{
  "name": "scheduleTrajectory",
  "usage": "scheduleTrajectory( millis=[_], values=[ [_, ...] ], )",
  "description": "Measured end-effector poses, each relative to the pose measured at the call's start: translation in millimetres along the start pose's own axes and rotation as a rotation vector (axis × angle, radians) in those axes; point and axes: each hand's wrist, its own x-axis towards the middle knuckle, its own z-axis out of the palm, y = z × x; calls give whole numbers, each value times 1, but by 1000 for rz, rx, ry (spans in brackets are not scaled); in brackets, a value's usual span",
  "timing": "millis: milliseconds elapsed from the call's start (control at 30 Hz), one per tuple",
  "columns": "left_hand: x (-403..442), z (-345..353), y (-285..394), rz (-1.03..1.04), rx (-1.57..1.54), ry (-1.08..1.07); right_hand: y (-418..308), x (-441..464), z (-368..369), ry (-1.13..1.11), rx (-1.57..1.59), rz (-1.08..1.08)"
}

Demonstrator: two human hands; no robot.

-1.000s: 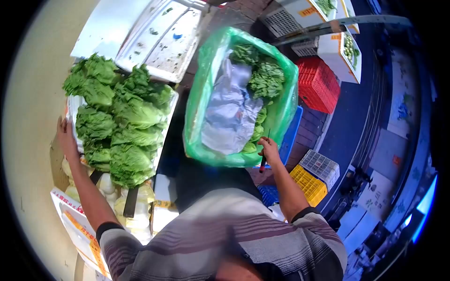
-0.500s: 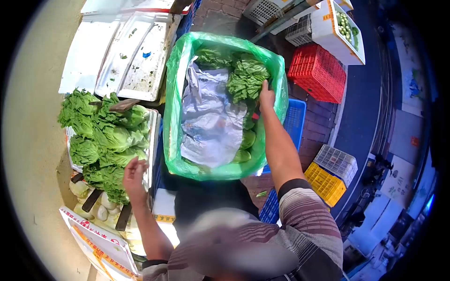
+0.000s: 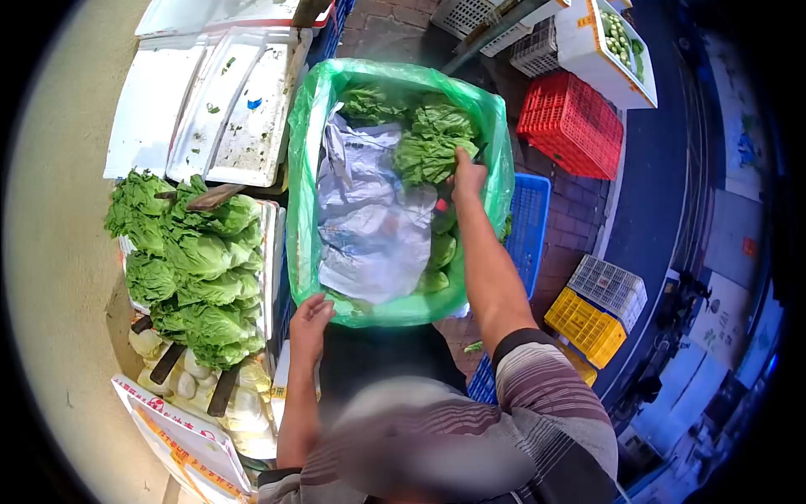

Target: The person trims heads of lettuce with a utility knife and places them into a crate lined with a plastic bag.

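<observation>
A foam box lined with a green plastic bag [image 3: 295, 202] stands in front of me, with leafy lettuce along its far and right sides. My right hand [image 3: 468, 178] is inside it at the right, its fingers closed on a head of lettuce [image 3: 435, 143]. A crumpled whitish sheet [image 3: 369, 218] covers the box's left and middle part. My left hand [image 3: 311, 326] is near the box's near left corner, fingers loosely bent and holding nothing I can see. To the left, several lettuce heads [image 3: 197, 260] lie piled in a white foam box.
White foam trays [image 3: 252, 109] with leaf scraps lie at the far left. Pale vegetables [image 3: 197, 365] sit below the lettuce pile. On the right stand a red crate [image 3: 571, 126], a blue crate [image 3: 527, 235], a yellow crate [image 3: 585, 326] and a foam box of green vegetables [image 3: 600, 63].
My left hand has moved right, from beside the lettuce pile to the lined box's near corner. The right hand and its lettuce have shifted slightly left and nearer me.
</observation>
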Motion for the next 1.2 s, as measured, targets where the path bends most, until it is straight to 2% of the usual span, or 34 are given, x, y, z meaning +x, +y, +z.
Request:
scheduleTrajectory(
  millis=[33,133,233,367,400,500,600,733,833,867,967,1100,1133,1200],
  values=[
    [0,2,4,-1,6,-6,-1,-6,-1,24,-15,5],
    [2,3,10,9,3,-24,-14,-24,-11,-111,53,-8],
    [5,0,10,27,17,-49,-20,-25,-14,-136,-62,-122],
    [10,-2,11,22,55,-53,-19,-32,-19,-111,-62,-123],
    [11,-1,11,29,57,-62,-23,-31,-21,-133,-84,-63],
    [10,4,16,51,71,-85,-31,-34,-24,-105,-143,-119],
    [11,12,16,81,82,-110,-12,-8,-29,-264,-297,-310],
    [7,30,25,36,26,-102,-37,-54,-40,-200,-495,-484],
    [5,37,19,55,31,-122,-31,-70,-48,-248,-444,-712],
    [2,39,18,30,74,-103,-20,-63,-50,-263,-440,-876],
    [-1,39,10,32,88,-122,-26,-65,-65,-393,-542,-799],
    [3,50,7,51,95,-151,-25,-70,-76,-389,-525,-804],
    [4,54,11,30,65,-176,-39,-81,-83,-389,-561,-718],
    [10,66,20,49,107,-174,-48,-96,-98,-413,-221,-564]
  ],
)
